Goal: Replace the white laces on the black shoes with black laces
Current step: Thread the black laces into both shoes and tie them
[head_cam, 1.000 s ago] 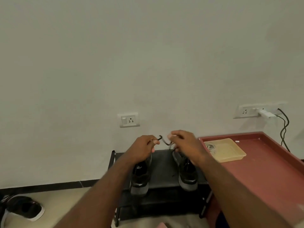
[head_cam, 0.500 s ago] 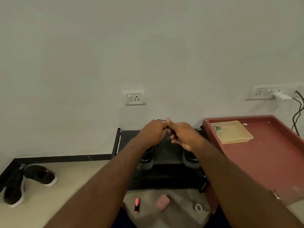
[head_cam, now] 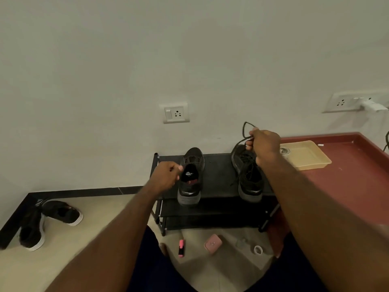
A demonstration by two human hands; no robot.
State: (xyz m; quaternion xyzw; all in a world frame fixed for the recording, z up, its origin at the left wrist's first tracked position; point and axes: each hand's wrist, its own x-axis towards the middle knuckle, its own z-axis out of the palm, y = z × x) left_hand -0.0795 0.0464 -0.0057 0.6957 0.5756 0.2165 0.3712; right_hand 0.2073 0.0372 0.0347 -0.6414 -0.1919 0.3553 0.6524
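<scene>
Change: right hand (head_cam: 266, 145) and left hand (head_cam: 168, 175) now parted. Right pinches black lace (head_cam: 244, 131) above right shoe (head_cam: 249, 180) on shoe rack (head_cam: 216, 165); left curls at rack's unlaced left shoe (head_cam: 190, 180), grip unclear — that shoe likely next

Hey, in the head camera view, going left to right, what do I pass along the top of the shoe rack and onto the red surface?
unlaced black shoe → laced black shoe → beige tray. The right hand, pinching the black lace, overlaps the laced shoe, so I skip it.
</scene>
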